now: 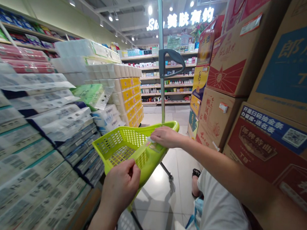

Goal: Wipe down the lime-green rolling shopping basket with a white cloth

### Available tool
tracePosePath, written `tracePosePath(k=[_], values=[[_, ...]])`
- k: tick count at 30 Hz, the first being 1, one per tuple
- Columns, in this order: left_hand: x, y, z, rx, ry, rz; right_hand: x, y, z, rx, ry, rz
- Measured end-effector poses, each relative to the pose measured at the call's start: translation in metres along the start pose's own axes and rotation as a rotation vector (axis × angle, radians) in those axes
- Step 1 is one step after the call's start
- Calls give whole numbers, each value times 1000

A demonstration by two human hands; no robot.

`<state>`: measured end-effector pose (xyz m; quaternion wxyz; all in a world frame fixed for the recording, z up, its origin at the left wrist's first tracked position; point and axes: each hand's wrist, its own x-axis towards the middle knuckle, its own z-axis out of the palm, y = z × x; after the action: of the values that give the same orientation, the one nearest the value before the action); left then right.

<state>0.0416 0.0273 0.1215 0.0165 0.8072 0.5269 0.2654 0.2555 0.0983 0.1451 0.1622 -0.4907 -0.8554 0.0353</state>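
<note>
Here, cartons [228,60] and paper packs [25,149] flank the cart [149,168], a pole [163,98] ahead.

Ceiling spotlights [150,9] and a glowing sign [183,19] burn out to white above a store lit in cool light. A bright patch of glare shines on the pale floor [178,164] beside the cart [152,164], with soft shadows beneath it. Boxes [225,72] at right sit in dimmer light. Blur smears the packs [13,183] at left, goods on the far shelves [180,76] look soft, and wide-angle distortion stretches the edges.
</note>
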Motion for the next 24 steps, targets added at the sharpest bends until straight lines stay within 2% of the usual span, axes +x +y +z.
tracePosePath(k=[2, 4, 6, 9, 12, 14, 18, 20, 22, 24], values=[[-1, -1, 0, -4, 0, -6, 3, 16, -6, -16, -14, 163], [-1, -1, -1, -4, -8, -14, 0, 17, -6, -20, 6, 194], [-1, -2, -1, -2, -23, -17, -6, 1, 1, -12, 57, 80], [-1, -2, -1, 1, -18, -8, -18, -35, 17, 25, 115, -151], [-1, -2, 0, 1, 5, 5, -20, -51, 23, 40, 119, -241], [-1, -2, 0, 2, 15, 12, -14, -41, 17, 35, 86, -191], [-2, -2, 0, 7, 23, 18, 2, -1, -2, -21, 21, 93], [-2, -3, 1, 14, 18, 20, 4, 4, -5, -40, 6, 176], [-1, -2, 1, 20, 12, 18, -1, -8, 0, -39, 22, 132], [-1, -2, 1, 11, 7, 15, -11, -32, 10, -20, 66, 0]])
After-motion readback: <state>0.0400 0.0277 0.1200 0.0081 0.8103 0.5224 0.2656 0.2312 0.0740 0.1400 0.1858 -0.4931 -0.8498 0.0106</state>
